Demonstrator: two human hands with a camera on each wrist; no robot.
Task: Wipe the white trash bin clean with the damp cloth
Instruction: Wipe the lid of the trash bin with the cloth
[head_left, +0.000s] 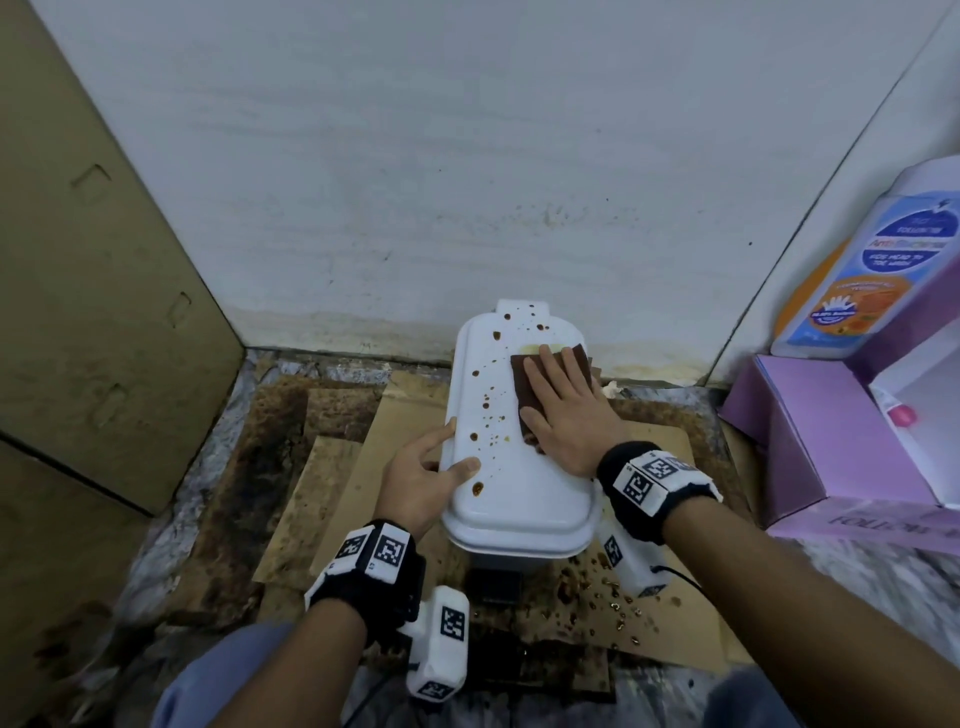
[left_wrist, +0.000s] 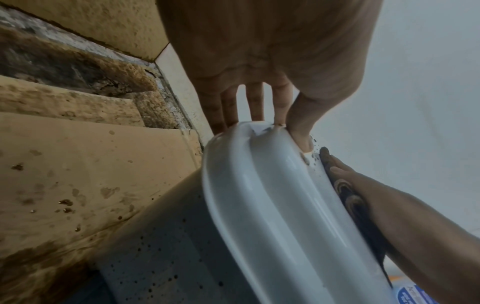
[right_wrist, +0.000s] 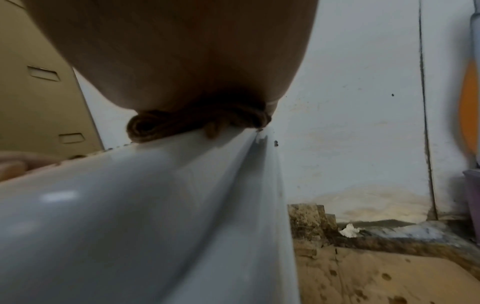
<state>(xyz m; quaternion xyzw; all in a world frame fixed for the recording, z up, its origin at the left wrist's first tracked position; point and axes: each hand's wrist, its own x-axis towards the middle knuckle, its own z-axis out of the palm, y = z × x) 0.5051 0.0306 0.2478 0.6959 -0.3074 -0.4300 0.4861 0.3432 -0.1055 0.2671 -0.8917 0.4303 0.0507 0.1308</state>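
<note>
The white trash bin (head_left: 514, 499) stands on cardboard by the wall, its lid spattered with brown drops (head_left: 485, 405). My right hand (head_left: 563, 410) lies flat with straight fingers on a folded brown cloth (head_left: 519, 374), pressing it onto the lid's right half. In the right wrist view the cloth (right_wrist: 197, 123) bunches under my palm on the lid (right_wrist: 130, 226). My left hand (head_left: 426, 473) grips the lid's left edge, thumb on top. From the left wrist view the fingers (left_wrist: 255, 105) reach round the lid's rim (left_wrist: 259, 195), thumb pressed on top.
Stained cardboard sheets (head_left: 332, 493) cover the floor round the bin, with brown drops at the front right (head_left: 613, 608). A cardboard box (head_left: 93, 291) stands left. Purple boxes (head_left: 831, 441) and a wash bottle (head_left: 872, 270) sit right. A white wall (head_left: 467, 156) is close behind.
</note>
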